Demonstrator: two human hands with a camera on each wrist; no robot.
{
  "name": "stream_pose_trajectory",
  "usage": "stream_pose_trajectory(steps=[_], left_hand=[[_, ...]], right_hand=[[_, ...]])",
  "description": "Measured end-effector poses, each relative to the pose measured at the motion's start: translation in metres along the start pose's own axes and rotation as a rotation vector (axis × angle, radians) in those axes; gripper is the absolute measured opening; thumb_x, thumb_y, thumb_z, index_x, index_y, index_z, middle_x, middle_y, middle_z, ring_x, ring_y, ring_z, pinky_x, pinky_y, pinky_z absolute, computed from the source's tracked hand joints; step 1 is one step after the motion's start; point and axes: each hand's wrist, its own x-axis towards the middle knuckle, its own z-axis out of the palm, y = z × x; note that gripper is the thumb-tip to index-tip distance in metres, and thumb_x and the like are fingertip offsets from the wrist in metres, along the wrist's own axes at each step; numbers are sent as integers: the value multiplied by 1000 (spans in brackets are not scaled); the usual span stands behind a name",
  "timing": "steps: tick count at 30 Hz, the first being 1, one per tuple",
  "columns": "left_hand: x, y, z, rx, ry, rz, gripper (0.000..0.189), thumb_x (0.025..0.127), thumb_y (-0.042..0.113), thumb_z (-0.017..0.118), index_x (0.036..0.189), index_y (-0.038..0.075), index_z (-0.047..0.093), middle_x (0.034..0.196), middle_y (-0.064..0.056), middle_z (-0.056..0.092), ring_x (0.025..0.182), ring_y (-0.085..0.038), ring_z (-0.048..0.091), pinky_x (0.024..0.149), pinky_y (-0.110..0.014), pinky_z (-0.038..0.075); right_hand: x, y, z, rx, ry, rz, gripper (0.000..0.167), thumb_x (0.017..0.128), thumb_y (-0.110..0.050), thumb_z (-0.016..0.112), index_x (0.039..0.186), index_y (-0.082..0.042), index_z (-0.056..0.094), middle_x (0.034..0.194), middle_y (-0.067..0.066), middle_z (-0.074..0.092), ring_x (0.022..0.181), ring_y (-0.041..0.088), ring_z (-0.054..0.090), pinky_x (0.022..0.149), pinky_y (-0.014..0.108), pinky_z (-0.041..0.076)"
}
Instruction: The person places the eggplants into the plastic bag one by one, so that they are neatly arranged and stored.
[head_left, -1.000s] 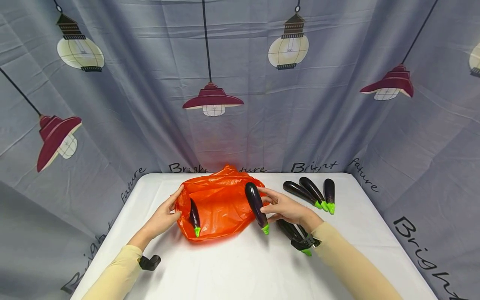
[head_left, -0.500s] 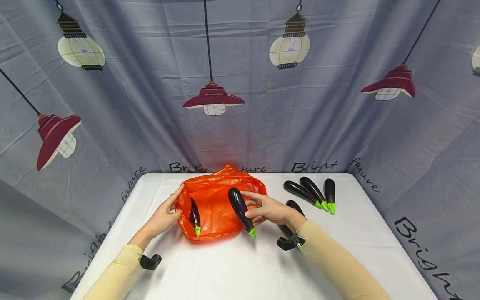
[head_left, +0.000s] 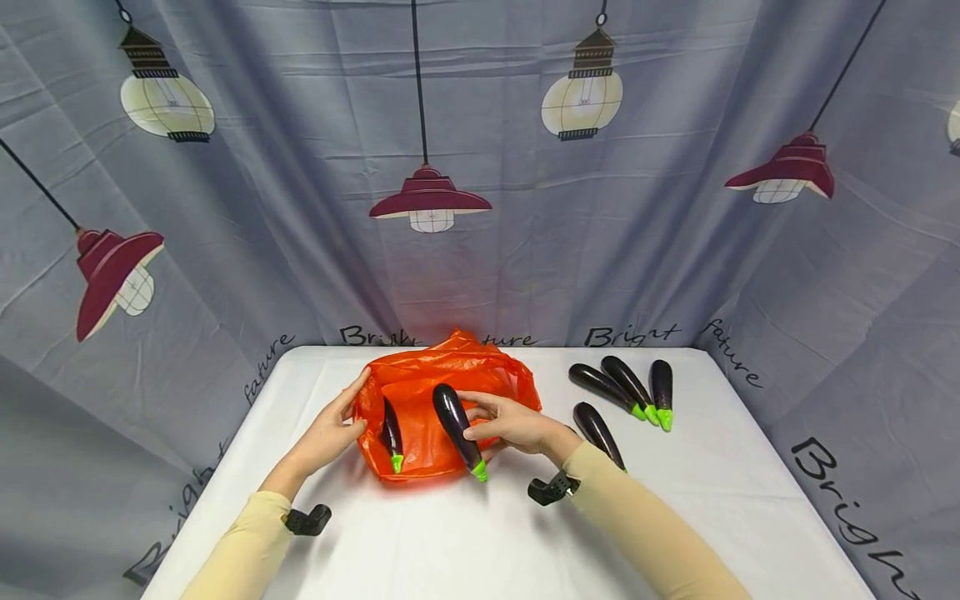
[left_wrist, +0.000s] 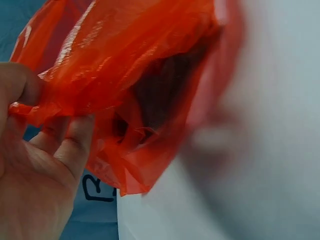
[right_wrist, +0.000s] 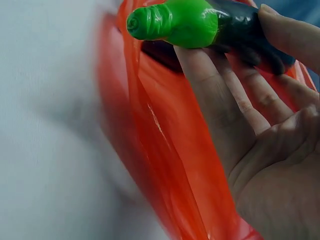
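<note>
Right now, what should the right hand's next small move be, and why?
Probably ease the held eggplant deeper into the orange bag: the right hand grips it in front of the bag's open mouth, the left hand pinches the bag's left edge, and another eggplant lies inside.

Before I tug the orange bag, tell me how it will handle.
The orange bag looks floppy: its film creases where the left hand pinches it. It is probably light, looking thin and translucent, and perhaps slippery, given its glossy shine.
</note>
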Motion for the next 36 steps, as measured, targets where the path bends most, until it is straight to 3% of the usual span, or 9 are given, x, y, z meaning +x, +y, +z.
stream_pose_trajectory(steps=[7, 16, 24, 31, 36], left_hand=[[1, 0, -2, -22, -5, 3, 89, 94, -7, 56, 164, 35, 20, 170, -3, 17, 150, -31, 26, 113, -50, 32], [0, -3, -2, -29, 13, 14, 89, 94, -9, 55, 165, 32, 21, 169, -8, 19, 145, -35, 36, 101, -21, 42], [-2, -3, -1, -43, 29, 4, 88, 94, -8, 57, 164, 33, 22, 169, -7, 19, 147, -33, 32, 107, -27, 38], [0, -4, 0, -110, 34, 18, 88, 94, -11, 55, 164, 32, 24, 168, -10, 22, 134, -34, 45, 90, -20, 49], [0, -5, -1, -94, 42, 21, 88, 94, -10, 55, 164, 32, 23, 169, -8, 21, 136, -33, 45, 92, -20, 48]], right_hand=[[16, 3, 11, 12, 46, 19, 74, 95, -7, 72, 159, -20, 38, 131, 15, 62, 104, 30, 69, 77, 48, 60], [36, 3, 22, 16, 130, 54, 72, 96, -10, 72, 159, -18, 38, 131, 16, 63, 108, 32, 68, 79, 50, 60], [58, 4, 31, 27, 206, 83, 80, 93, -14, 76, 161, -14, 33, 129, 16, 62, 100, 30, 67, 80, 48, 60], [78, 7, 35, -12, 291, 93, 82, 92, -12, 77, 161, -12, 33, 127, 16, 61, 92, 29, 69, 81, 47, 60], [86, 6, 38, -41, 319, 99, 79, 93, -10, 76, 160, -15, 36, 124, 17, 61, 93, 28, 67, 80, 48, 60]])
